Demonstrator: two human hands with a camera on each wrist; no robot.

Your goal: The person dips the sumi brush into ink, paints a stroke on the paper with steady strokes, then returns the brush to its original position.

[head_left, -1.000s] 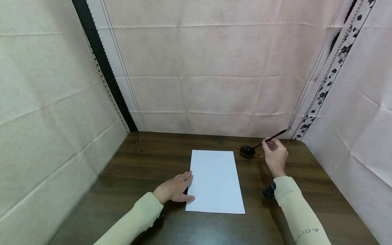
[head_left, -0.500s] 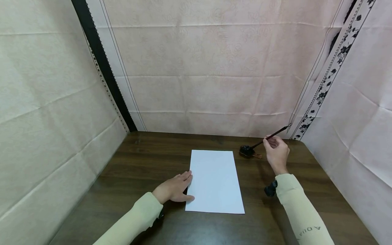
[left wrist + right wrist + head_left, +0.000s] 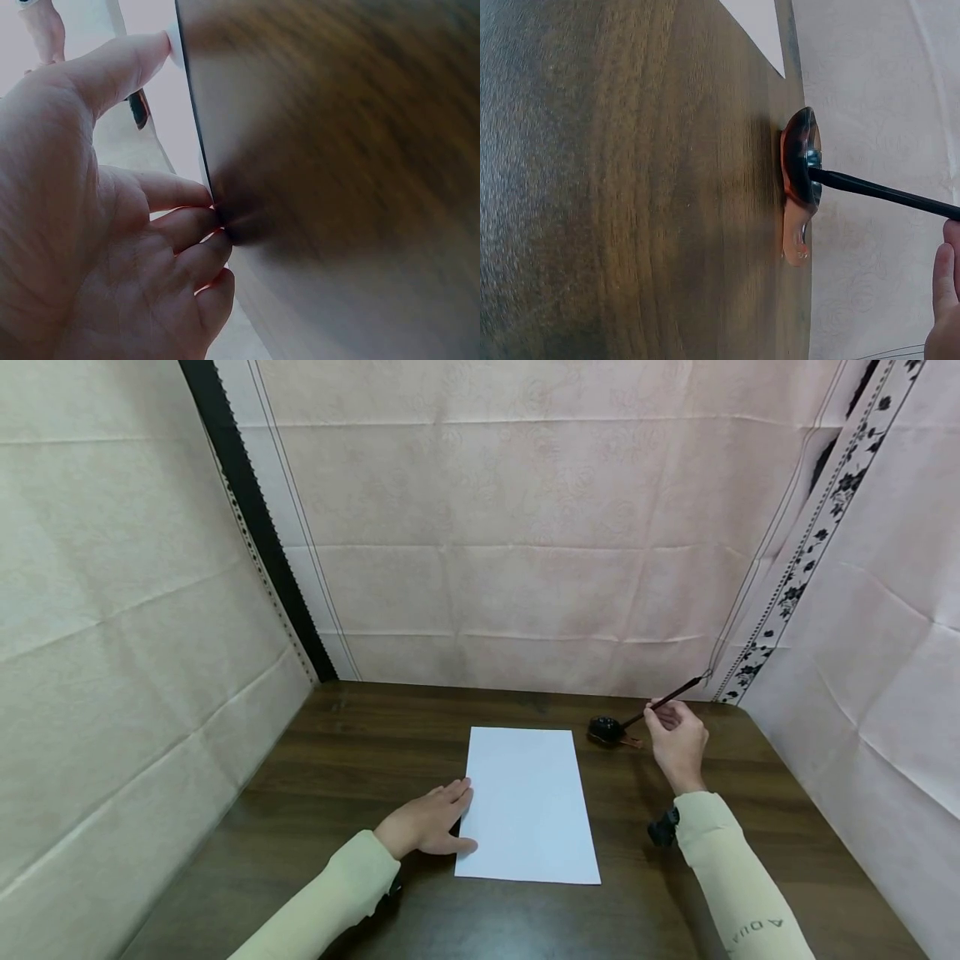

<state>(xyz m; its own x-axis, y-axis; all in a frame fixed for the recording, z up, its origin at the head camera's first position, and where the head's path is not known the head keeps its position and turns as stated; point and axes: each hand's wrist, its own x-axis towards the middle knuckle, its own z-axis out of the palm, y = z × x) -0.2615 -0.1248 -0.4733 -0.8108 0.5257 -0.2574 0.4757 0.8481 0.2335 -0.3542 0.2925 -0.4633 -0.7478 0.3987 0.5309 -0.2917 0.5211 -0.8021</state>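
Note:
A blank white sheet of paper point(image 3: 528, 806) lies on the wooden table. My left hand point(image 3: 429, 820) rests at its left edge, with thumb and fingertips touching the paper; the left wrist view shows the same hand point(image 3: 112, 202) with its fingers fairly straight. To the right of the sheet sits a small dish of black ink point(image 3: 606, 730), spoon-shaped, with a brownish translucent handle point(image 3: 796, 236). My right hand point(image 3: 677, 743) pinches a dark writing brush point(image 3: 675, 692) by its shaft. The brush slants, its lower end in the dish point(image 3: 801, 161) and its bristles hidden; a hanging loop tops the other end.
The brown table point(image 3: 315, 827) extends around the sheet. Pale cloth hangs behind it point(image 3: 487, 560) and at the left point(image 3: 150, 652) and right point(image 3: 870, 693). The brush's upper end is close to the back cloth.
My right hand and the brush shift slightly up and right, then back down, with the brush end staying at the ink dish. The left hand and paper stay put.

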